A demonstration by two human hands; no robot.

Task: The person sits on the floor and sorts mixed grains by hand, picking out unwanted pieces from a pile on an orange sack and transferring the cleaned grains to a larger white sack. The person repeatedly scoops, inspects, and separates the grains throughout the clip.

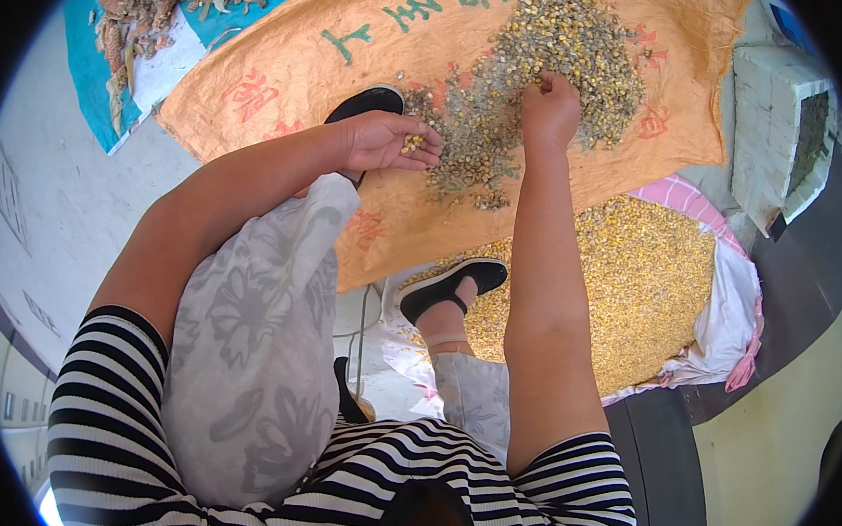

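Note:
My left hand (391,142) is turned palm up with its fingers half curled around several yellow corn kernels (413,143). It hovers at the left edge of a spread of greyish, mixed kernels (475,140). My right hand (552,112) is over the larger heap of yellow and dark kernels (576,37), thumb and fingertips drawn together. Whether a kernel is pinched there is hidden. Both heaps lie on a flattened orange woven sack (400,244) printed with red and green characters.
Clean yellow corn (643,291) covers a pink-checked cloth (699,200) beneath the sack's near edge. Corn cobs and husks (147,11) lie on a teal sheet (89,76) at upper left. A worn white box (777,118) stands at right. My black shoes (452,286) flank the sack.

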